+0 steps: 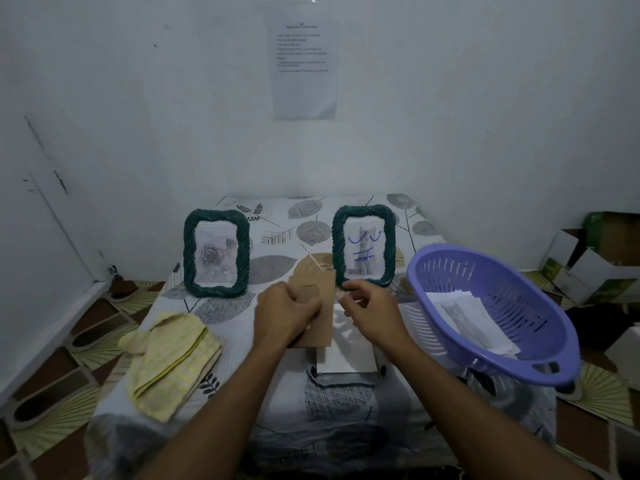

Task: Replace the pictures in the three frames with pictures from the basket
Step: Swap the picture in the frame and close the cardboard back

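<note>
Standing frames (216,215) (363,210), two; basket (447,271), one.

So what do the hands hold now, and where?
Left hand grips the brown backing board by its left side; right hand seems to pinch its right edge.

You are wearing the one wide-angle camera on your head, you are looking forward and down over the table (339,410), you are facing the white wall (450,116), you are viewing from close in, the table's near edge lying along the frame's bottom.
</note>
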Demonstrator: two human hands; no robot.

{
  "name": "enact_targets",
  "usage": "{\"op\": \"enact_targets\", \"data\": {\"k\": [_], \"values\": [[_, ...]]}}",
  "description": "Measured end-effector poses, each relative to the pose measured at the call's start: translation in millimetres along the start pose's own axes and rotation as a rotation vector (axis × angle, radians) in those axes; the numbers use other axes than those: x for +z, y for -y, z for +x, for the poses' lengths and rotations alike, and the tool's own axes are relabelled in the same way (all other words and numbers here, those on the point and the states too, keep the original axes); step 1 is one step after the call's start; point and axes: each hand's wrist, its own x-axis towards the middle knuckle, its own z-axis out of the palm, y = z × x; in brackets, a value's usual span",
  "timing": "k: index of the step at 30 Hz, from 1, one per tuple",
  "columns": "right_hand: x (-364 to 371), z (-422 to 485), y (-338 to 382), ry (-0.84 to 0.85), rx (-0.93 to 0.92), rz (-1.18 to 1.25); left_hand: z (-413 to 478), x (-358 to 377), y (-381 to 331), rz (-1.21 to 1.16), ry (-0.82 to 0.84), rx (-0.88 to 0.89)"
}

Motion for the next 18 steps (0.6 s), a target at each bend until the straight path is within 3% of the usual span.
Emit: {"op": "enact_targets", "data": {"k": [8,18], "values": [[-20,1,-8,-0.066,0.236,0.157,-11,24,-1,-0.146,0.073,0.125],[-20,2,-34,-0.031,0.178,-0.15,-16,31,17,-0.112,0.106,0.191]]}}
